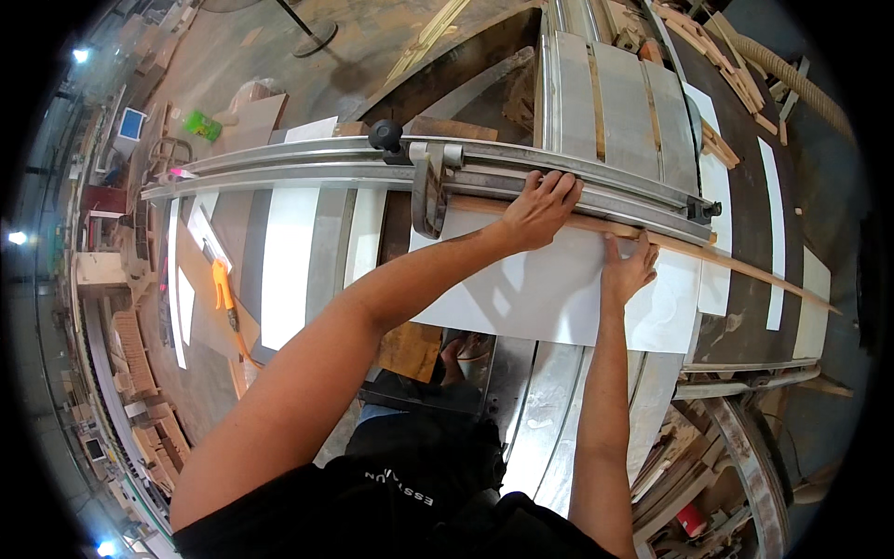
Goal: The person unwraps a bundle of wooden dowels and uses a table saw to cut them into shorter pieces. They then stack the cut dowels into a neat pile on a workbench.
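A long, thin wooden strip (pixel 745 267) lies along the near side of an aluminium fence (pixel 326 172) and runs out past its right end. My left hand (pixel 543 212) reaches across the strip, its fingers curled over the fence; its thumb is hidden. To the right and a little nearer, my right hand (pixel 629 267) has thumb and fingertips against the strip, with the other fingers bent. A white sheet (pixel 531 289) lies flat below both hands. Left of my left hand, a metal stop (pixel 428 196) hangs on the fence near the strip's end.
Ribbed metal table sections (pixel 573 102) lie beyond the fence. A black knob (pixel 385 135) stands up from it. At left are an orange air blow gun (pixel 222 284) and white panels (pixel 289 270). Offcuts (pixel 712 61) lie at far right, scrap wood (pixel 675 466) at lower right.
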Demonstrator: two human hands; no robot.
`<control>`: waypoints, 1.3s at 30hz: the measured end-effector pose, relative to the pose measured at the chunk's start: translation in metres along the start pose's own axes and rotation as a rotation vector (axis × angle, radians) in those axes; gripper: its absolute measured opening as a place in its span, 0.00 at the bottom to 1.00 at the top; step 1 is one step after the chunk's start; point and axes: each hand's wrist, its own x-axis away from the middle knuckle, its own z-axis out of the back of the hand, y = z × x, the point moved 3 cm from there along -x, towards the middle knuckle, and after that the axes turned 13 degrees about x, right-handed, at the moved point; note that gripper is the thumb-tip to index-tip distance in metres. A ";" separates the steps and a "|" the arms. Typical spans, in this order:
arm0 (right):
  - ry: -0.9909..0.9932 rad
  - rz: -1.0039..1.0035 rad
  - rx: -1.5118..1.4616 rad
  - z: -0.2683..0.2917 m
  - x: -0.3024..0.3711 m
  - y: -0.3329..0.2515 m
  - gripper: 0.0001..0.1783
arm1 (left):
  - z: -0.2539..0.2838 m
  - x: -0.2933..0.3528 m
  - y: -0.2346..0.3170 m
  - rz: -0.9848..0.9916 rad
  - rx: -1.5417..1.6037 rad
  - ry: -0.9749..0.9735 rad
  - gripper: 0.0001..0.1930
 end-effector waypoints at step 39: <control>0.144 0.145 0.215 0.065 -0.150 0.162 0.26 | -0.020 -0.031 0.007 0.216 0.011 -0.002 0.39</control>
